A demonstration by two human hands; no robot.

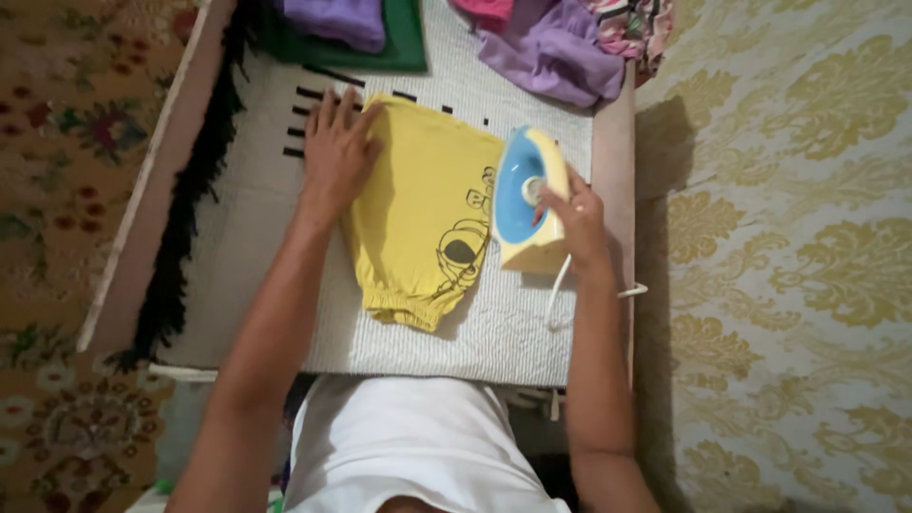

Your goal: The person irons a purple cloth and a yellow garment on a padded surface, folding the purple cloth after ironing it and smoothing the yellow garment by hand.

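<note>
Yellow cloth [418, 209] lies spread near the middle of the table [256, 218], a small folded garment with a dark line drawing along its right side and a gathered hem pointing toward the person's edge. The table is covered by a pale ribbed cloth with short black stripes at its far part and a black fringe [185, 209] running down its left edge.

The left hand [334, 142] rests flat on the garment's far left corner, fingers spread and straight, pressing the cloth down; it grips nothing. The right hand [575, 214] is clamped on the handle of an iron [525, 195], blue on top with a pale yellow body, which sits at the garment's right edge, partly over the drawing. The iron's nose points toward the far edge. A white cord [556, 294] trails from its heel down toward the near right corner of the table. The two hands are well apart, one on each side of the yellow piece.

Along the far edge lie more clothes: a purple piece [337, 19] on top of a green one [404, 43] at the left, and at the far right corner a lilac garment [560, 57] beside a pink one [484, 11] and a patterned one [632, 24]. The person's white shirt [418, 446] shows at the near edge. Flowered carpet [57, 142] covers the floor left of the table, and a pale gold patterned covering [788, 237] lies to the right.
</note>
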